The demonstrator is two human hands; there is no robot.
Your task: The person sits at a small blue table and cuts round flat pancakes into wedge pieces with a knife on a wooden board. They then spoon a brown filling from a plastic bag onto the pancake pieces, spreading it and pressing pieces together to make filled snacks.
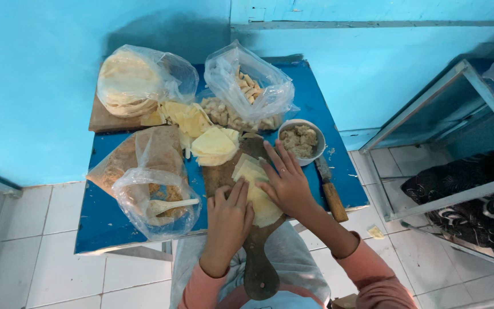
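Note:
A pale yellow dough sheet [257,189] lies on a dark wooden paddle board [258,269] over the near edge of a blue table [110,223]. My left hand [228,220] rests flat on the sheet's near left part, fingers together. My right hand [284,180] presses on its right side with fingers spread. Neither hand grips anything. A stack of cut dough sheets [215,144] sits just beyond the board. A small bowl of lumpy beige filling [300,140] stands right of my right hand.
A bag of round flatbreads [130,80] and a bag of small dough pieces [247,91] stand at the back. A bag of brown crumbs with a white spoon [150,183] is on the left. A wooden-handled knife [331,191] lies at right, next to a metal shelf frame [430,143].

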